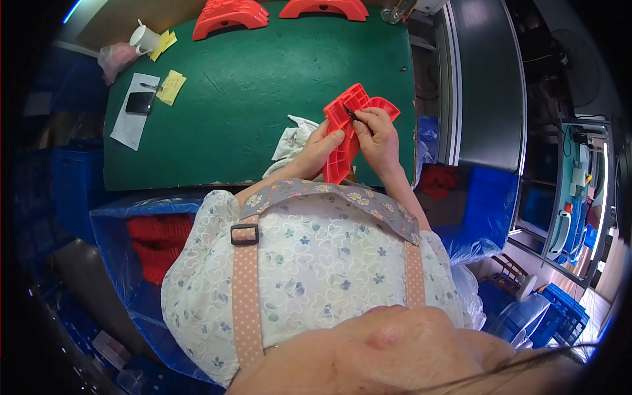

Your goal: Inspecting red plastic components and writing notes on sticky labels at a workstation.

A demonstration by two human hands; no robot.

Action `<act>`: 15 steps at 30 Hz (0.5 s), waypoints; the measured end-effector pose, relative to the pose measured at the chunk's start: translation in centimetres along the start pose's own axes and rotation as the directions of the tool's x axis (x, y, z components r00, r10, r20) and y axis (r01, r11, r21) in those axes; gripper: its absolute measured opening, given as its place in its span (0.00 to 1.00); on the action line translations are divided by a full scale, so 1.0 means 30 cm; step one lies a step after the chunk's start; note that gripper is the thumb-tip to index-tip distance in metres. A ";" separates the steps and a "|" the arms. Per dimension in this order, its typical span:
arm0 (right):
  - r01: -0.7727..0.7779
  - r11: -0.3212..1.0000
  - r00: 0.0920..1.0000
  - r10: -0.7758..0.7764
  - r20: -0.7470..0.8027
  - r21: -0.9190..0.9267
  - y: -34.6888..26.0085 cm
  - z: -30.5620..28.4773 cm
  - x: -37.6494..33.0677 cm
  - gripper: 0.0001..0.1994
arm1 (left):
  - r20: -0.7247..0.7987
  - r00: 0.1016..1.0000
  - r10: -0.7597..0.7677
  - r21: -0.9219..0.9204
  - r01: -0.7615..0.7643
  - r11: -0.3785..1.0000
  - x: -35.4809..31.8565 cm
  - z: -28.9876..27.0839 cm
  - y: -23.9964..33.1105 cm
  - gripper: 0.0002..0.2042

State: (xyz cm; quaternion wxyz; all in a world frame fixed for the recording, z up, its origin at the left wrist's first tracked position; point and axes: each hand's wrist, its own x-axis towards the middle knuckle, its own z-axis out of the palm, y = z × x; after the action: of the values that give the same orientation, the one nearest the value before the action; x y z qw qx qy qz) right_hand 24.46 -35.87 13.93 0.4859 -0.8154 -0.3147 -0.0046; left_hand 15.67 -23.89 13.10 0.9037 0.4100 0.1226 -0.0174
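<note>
My left hand (320, 150) is closed on a red ribbed plastic part (338, 163), held tilted above the near right edge of the green table. The part has a blocky, open-celled end and curved arms. A small dark tool (351, 114) is pinched in my right hand (379, 139), its tip against the block end of the part. The tool's exact kind is too small to make out, and my fingers hide some of it. A crumpled white cloth (291, 141) lies on the table beside my left hand.
Red arched parts (230, 16) stand at the table's (230, 112) far edge. At left lie a phone (139, 103), a paper sheet (129, 130) and yellow notes (171, 87), with a white cup (144, 38) behind. Plastic-lined blue bins (122, 263) with red pieces flank me. A dark conveyor (488, 85) runs at right.
</note>
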 end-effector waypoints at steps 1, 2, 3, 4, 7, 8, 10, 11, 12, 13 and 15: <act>-0.009 1.000 1.000 0.009 0.003 -0.001 0.013 0.008 -0.005 0.07 | -0.012 1.000 -0.007 -0.006 0.007 1.000 -0.002 -0.001 -0.003 0.21; 0.023 1.000 1.000 -0.023 -0.013 0.013 0.025 0.020 -0.003 0.07 | -0.016 1.000 -0.008 -0.010 0.008 1.000 -0.005 -0.005 -0.013 0.21; 0.056 0.998 0.998 -0.056 -0.030 0.028 0.033 0.028 0.000 0.07 | -0.013 0.999 0.029 0.023 -0.029 0.999 -0.007 -0.011 -0.028 0.21; 0.055 0.998 0.998 -0.054 -0.026 0.028 0.039 0.023 0.003 0.07 | -0.008 0.998 0.067 0.056 -0.066 0.996 -0.010 -0.015 -0.038 0.21; 0.012 0.987 0.999 -0.004 -0.047 0.160 0.068 -0.008 0.016 0.07 | -0.008 1.000 0.008 0.081 -0.008 0.997 -0.026 -0.002 -0.024 0.21; 0.017 0.987 0.999 -0.009 -0.047 0.160 0.074 -0.009 0.015 0.07 | -0.006 1.000 0.013 0.082 -0.013 0.997 -0.021 0.000 -0.022 0.21; -0.131 0.881 0.984 0.172 -0.050 0.455 0.076 -0.019 0.013 0.06 | -0.011 0.999 -0.038 0.004 0.038 0.999 -0.010 0.003 -0.017 0.21; -0.128 0.882 0.984 0.168 -0.050 0.454 0.077 -0.024 0.018 0.06 | -0.011 0.999 -0.034 0.004 0.034 0.999 -0.007 0.001 -0.021 0.21; -0.214 0.850 0.971 0.238 0.011 0.482 0.077 -0.034 0.025 0.06 | -0.030 0.999 -0.012 0.020 0.013 1.000 -0.003 -0.002 -0.026 0.21; -0.298 0.811 0.950 0.304 0.073 0.503 0.074 -0.042 0.036 0.06 | -0.050 0.999 0.010 0.037 -0.008 0.999 0.003 -0.004 -0.028 0.21; -0.401 0.782 0.916 0.344 0.207 0.477 0.047 -0.062 0.063 0.07 | -0.040 0.997 0.069 0.123 -0.063 0.990 0.012 0.000 -0.026 0.23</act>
State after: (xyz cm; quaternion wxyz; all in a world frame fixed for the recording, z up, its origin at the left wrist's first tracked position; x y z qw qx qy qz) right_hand 27.25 -36.85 14.40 0.6573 -0.7023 -0.1632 0.2192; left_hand 15.91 -24.38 12.43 0.8741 0.4685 0.1278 0.0141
